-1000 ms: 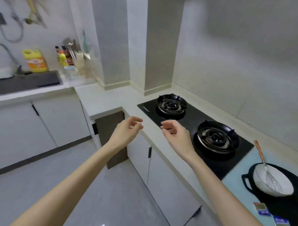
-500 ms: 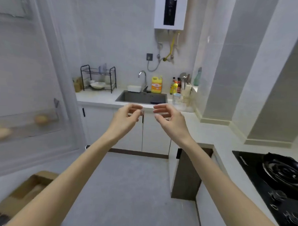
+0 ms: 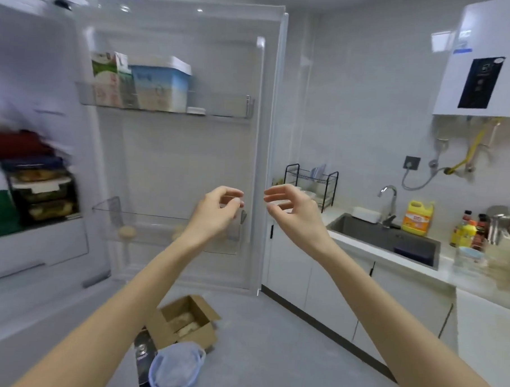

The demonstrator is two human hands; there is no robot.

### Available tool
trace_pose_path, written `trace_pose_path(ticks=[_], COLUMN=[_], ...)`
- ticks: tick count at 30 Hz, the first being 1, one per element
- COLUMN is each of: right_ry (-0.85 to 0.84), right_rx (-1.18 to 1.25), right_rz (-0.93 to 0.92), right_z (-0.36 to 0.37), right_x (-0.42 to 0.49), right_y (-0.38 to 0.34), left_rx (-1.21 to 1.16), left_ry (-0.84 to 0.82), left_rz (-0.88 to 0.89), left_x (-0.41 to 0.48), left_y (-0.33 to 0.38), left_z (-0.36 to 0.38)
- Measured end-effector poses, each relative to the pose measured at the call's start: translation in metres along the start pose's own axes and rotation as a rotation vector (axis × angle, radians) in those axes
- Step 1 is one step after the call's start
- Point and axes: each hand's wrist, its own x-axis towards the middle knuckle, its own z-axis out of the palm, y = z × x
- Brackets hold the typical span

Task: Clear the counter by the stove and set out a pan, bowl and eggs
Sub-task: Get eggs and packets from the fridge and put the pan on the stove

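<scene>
An open fridge door (image 3: 177,149) fills the middle of the head view. Its lower clear shelf holds pale brown eggs (image 3: 127,232), one partly hidden behind my left wrist. My left hand (image 3: 215,212) is raised in front of that shelf, fingers curled and apart, holding nothing. My right hand (image 3: 294,209) hovers level with it just to the right, also empty with fingers spread. The pan and bowl are out of view.
The upper door shelf carries cartons and a blue tub (image 3: 159,83). Fridge shelves at left hold stacked food boxes (image 3: 43,193). On the floor lie a cardboard box (image 3: 184,322) and a blue basket (image 3: 176,368). Sink (image 3: 386,237), yellow detergent bottle (image 3: 418,218) and dish rack (image 3: 311,181) stand at right.
My view has swung left from the stove past the sink to the open fridge. Both hands stay raised and empty in front of me.
</scene>
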Motion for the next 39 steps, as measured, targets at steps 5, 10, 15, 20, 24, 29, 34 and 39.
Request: trace_pose_path(ticks=[5,10,15,20,24,29,34,39], right_ry=[-0.001,0.036,0.072,0.022,-0.081,-0.301,-0.548,-0.622], right_rx=[0.032,-0.026,-0.121,-0.351,-0.487,-0.529,-0.581,-0.587], right_rz=[-0.074,-0.237,-0.384,-0.404,-0.321,-0.017,0.192,0.235], right_z=[0.034,0.050,0.056,0.060,0.066,0.084,0.097,0.101], right_x=[0.050,0.109,0.170,0.230,0.262,0.299,0.320,0.334], right_y=[-0.024,-0.056,-0.096,-0.119,-0.126,-0.138,-0.139,-0.124], left_rx=[0.079,0.237,0.474,0.671,0.783,0.792,0.754,0.734], left_ry=[0.113,0.223,0.310,0.396,0.446,0.515,0.495,0.501], left_rz=[0.049,0.176,0.381,0.532,0.635,0.728,0.721,0.705], left_x=[0.030,0.072,0.120,0.169,0.188,0.201,0.200,0.198], left_y=[0.007,0.020,0.026,0.017,0.003,-0.016,-0.015,-0.016], left_z=[-0.051,-0.097,-0.130,-0.153,-0.162,-0.170,-0.170,-0.167])
